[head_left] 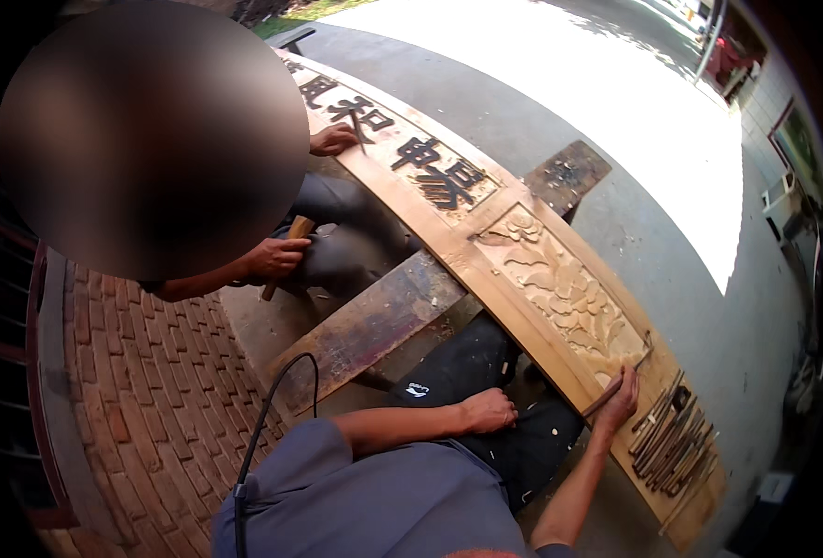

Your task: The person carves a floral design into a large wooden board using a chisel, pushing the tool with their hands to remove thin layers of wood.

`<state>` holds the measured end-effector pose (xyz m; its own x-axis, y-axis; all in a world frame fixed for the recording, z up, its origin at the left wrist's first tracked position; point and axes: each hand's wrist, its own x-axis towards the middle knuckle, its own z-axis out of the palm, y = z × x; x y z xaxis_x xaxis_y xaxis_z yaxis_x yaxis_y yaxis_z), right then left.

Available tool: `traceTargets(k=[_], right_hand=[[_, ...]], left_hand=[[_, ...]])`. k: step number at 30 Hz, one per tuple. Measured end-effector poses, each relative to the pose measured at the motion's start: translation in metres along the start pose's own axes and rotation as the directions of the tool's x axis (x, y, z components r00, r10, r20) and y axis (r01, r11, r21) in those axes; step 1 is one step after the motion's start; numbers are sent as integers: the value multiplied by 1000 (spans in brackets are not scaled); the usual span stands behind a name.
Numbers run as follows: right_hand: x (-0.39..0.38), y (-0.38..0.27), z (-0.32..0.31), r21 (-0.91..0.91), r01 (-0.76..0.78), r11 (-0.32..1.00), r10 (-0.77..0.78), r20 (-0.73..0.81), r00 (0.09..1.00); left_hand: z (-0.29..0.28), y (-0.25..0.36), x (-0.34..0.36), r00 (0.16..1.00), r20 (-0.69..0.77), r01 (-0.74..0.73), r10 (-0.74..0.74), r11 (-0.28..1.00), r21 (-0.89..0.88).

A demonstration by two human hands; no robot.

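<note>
A long wooden board (486, 279) runs diagonally from the far left to the near right. Carved leaves and flowers in a relief panel (560, 279) fill the part before me. My right hand (620, 402) is closed around the brown wooden handle of a carving chisel (603, 394). Its thin metal end lies near the panel's right-hand corner. My left hand (488, 410) rests on my dark trousers, fingers curled in, with nothing visible in it. Beside my right hand, several carving chisels (674, 439) lie in a row on the board.
A co-worker's hand (333, 139) holds a slim tool against dark carved characters (430, 167); their other hand (276, 260) grips a wooden mallet (300, 228). A stained plank (374, 325) and a chip-strewn support (569, 177) lie under the board. Brick paving (141, 400) spreads at left.
</note>
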<state>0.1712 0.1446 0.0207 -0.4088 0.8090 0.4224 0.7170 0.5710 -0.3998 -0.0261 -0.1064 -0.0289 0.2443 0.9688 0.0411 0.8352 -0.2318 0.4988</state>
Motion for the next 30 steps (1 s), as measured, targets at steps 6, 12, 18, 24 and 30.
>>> traceTargets(k=[6, 12, 18, 24, 30], right_hand=[[-26, 2, -10, -41, -51, 998, 51, -9, 999], [-32, -2, -20, -41, -51, 998, 51, -22, 998], [-26, -7, -25, -56, -70, 996, 68, -38, 997], [-23, -12, -14, -85, -28, 996, 25, -33, 999], [-20, -25, 5, -41, -10, 999, 11, 8, 1000]], left_hand=[[-17, 7, 8, 999, 33, -25, 26, 999, -30], [-82, 5, 31, 879, -477, -84, -1, 984, -156], [-123, -71, 72, 672, -694, 299, -258, 952, -64], [-144, -146, 164, 628, -728, 450, -274, 891, 53], [-138, -196, 168, 714, -678, 371, -174, 915, 157]])
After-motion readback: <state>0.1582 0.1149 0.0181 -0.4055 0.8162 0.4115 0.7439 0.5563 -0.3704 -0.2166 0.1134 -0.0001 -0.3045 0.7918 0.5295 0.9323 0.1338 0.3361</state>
